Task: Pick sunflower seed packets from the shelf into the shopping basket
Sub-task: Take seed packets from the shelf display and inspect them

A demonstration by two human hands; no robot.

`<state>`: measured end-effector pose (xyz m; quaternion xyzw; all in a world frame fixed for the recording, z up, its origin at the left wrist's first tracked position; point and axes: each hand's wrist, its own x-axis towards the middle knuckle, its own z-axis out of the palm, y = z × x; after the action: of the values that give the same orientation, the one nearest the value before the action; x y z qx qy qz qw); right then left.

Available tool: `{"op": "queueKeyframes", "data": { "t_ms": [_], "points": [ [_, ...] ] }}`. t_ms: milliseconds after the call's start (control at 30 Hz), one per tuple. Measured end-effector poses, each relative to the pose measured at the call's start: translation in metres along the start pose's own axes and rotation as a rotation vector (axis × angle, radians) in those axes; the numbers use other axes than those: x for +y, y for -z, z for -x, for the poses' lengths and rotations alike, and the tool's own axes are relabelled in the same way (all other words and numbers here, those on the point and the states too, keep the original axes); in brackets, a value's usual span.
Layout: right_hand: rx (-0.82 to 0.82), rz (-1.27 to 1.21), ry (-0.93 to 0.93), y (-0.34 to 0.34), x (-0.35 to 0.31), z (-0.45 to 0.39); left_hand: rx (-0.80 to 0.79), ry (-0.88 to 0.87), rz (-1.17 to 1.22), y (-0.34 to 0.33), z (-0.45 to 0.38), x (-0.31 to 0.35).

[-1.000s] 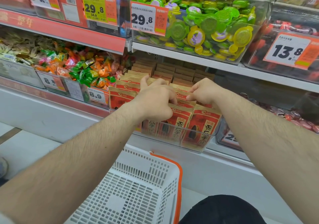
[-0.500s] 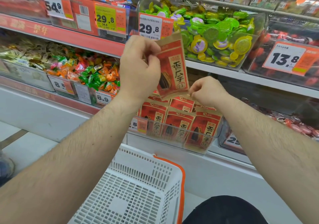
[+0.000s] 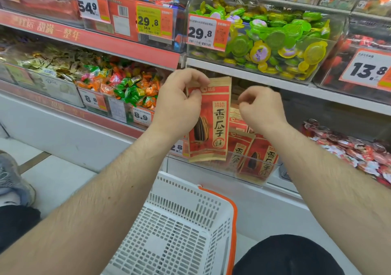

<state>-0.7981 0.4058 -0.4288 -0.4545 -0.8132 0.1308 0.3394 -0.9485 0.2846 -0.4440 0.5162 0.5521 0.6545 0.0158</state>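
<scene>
So left hand (image 3: pixel 177 105) is pinching one red seed packet (image 3: pixel 211 122) by its top corner, hanging upright in front of the shelf (image 3: pixel 275 82), above the white basket (image 3: pixel 182 228). Right hand (image 3: pixel 261 109) sits just beside it, fingers curled, holding nothing. More packets (image 3: pixel 254 156) stand in the clear bin (image 3: pixel 249 175) below.

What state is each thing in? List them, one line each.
left hand: pinches the top edge of one packet
right hand: fingers curled, holding nothing
held seed packet: sealed, upright, lifted clear of the bin
seed packets in the bin: upright, leaning on the clear front wall
shopping basket: on the floor below the bin, no packet visible in it
jelly cup bin: heaped full
</scene>
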Motion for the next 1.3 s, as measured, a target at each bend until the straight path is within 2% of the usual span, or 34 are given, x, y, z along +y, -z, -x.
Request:
{"op": "queueKeyframes", "data": {
  "t_ms": [67,133,233,333,467,633,733,867,1067,1300],
  "points": [
    [0.091,-0.151,0.061,-0.004,-0.017,0.015,-0.046,0.061,0.006,0.004,0.011,-0.006],
    [0.11,-0.365,0.036,-0.012,-0.03,0.032,-0.071,0.122,0.043,0.008,0.023,-0.011],
    [-0.049,-0.624,-0.116,-0.036,-0.04,0.057,-0.092,0.223,0.147,0.015,0.045,-0.022],
    [-0.217,-0.64,-0.239,-0.061,-0.038,0.077,-0.062,0.351,0.242,0.019,0.065,-0.035],
    [-0.243,-0.669,-0.245,-0.086,-0.029,0.098,0.112,0.69,0.471,0.022,0.088,-0.051],
    [-0.356,-0.688,-0.273,-0.099,-0.018,0.118,0.13,0.865,0.611,0.028,0.114,-0.069],
    [-0.427,-0.64,-0.24,-0.094,-0.012,0.124,0.129,0.867,0.653,0.03,0.124,-0.073],
    [-0.502,-0.692,-0.231,-0.088,-0.008,0.127,0.126,0.776,0.591,0.033,0.137,-0.082],
    [-0.533,-0.735,-0.098,-0.085,-0.005,0.134,0.079,0.612,0.534,0.048,0.149,-0.09],
    [-0.5,-0.767,-0.029,-0.085,-0.006,0.135,0.02,0.541,0.578,0.055,0.151,-0.09]
  ]
}}
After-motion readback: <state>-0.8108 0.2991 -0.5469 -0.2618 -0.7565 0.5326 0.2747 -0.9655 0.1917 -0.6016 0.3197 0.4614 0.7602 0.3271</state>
